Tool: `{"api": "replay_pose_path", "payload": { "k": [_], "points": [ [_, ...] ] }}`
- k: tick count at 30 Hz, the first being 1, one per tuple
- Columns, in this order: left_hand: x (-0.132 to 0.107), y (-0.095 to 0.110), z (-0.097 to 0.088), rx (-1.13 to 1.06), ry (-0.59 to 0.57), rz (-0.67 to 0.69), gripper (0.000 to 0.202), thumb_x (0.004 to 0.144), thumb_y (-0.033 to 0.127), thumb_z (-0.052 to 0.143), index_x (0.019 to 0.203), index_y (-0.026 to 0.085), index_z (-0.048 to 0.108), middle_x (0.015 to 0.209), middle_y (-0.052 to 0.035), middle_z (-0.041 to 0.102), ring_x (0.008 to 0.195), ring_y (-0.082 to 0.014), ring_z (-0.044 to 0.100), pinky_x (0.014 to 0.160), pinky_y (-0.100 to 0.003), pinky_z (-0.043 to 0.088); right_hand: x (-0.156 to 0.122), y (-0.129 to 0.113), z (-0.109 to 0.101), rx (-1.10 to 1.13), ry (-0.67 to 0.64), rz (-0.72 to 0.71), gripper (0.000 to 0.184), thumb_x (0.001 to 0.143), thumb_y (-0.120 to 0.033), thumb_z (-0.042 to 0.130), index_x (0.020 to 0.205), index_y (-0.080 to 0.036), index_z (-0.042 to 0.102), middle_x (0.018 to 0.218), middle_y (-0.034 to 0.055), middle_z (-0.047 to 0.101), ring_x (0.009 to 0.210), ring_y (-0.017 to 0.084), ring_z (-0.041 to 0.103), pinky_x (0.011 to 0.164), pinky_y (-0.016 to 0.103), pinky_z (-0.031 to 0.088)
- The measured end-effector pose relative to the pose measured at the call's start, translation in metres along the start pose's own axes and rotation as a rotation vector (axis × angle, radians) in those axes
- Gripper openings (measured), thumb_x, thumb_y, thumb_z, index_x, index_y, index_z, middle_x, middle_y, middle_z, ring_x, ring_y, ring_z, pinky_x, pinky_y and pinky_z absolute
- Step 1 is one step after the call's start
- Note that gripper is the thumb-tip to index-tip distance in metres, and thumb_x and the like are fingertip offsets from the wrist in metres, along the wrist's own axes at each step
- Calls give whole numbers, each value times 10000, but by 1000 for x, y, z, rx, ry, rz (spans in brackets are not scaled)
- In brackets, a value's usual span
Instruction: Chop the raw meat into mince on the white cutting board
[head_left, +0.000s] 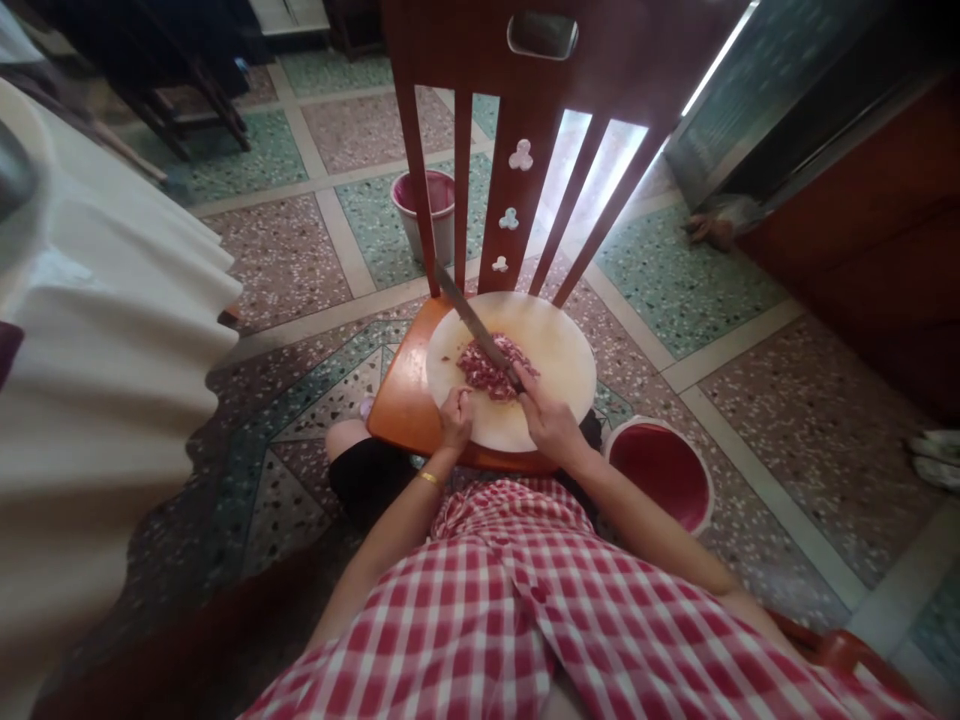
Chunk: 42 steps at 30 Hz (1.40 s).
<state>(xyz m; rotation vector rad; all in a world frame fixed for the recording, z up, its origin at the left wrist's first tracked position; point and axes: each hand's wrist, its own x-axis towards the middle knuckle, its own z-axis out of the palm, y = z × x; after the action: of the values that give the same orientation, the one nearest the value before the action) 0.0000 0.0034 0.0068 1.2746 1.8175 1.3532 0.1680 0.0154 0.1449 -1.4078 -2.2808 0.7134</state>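
A round, pale cutting board (566, 340) lies on the seat of a wooden chair (409, 375). Chopped, dark red meat with whitish bits (487, 385) is heaped at its middle. My right hand (551, 425) grips a long-bladed knife (472, 322) by the handle. The blade slants across the heap, its tip toward the chair back at the upper left. At the board's front left edge, my left hand (455, 418) is closed with fingers curled; whatever it may hold is hidden. It is apart from the knife.
The slatted chair back rises behind the board. On the floor stand a red-lined bucket (660, 475) at right and another bin (424, 205) behind the chair. A cloth-draped table (135, 310) is at left, a dark red wooden panel (870, 240) at right.
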Motion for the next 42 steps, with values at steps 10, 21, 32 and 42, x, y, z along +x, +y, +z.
{"api": "replay_pose_path", "payload": {
  "k": [10, 21, 32, 42],
  "points": [
    [1, -1, -1, 18, -6, 22, 245, 869, 267, 332, 917, 171, 552, 665, 9, 531, 599, -103, 486, 608, -210, 380, 0, 2, -1, -65, -49, 22, 488, 925, -297, 296, 1403, -202, 267, 1097, 83, 643, 860, 188, 644, 749, 261, 477],
    [1, -1, -1, 53, -9, 40, 247, 867, 269, 338, 913, 171, 560, 677, 3, 539, 613, -109, 491, 614, -216, 380, 7, 6, -7, -26, -13, 62, 480, 920, -304, 295, 1397, -254, 276, 1191, 40, 589, 938, 203, 623, 818, 301, 472],
    [1, 0, -2, 59, -13, 56, 238, 862, 258, 346, 907, 174, 564, 706, -7, 561, 642, -114, 512, 635, -219, 389, 2, 13, -1, -49, -36, 82, 479, 919, -291, 298, 1394, -234, 289, 1137, 65, 622, 902, 201, 638, 793, 293, 482],
    [0, 0, -3, 71, -30, 70, 243, 861, 251, 339, 917, 174, 563, 711, -10, 569, 650, -118, 522, 641, -223, 395, 6, 21, 3, -132, -107, 181, 480, 898, -273, 346, 1375, -215, 338, 1042, 97, 665, 839, 223, 657, 767, 323, 493]
  ]
}}
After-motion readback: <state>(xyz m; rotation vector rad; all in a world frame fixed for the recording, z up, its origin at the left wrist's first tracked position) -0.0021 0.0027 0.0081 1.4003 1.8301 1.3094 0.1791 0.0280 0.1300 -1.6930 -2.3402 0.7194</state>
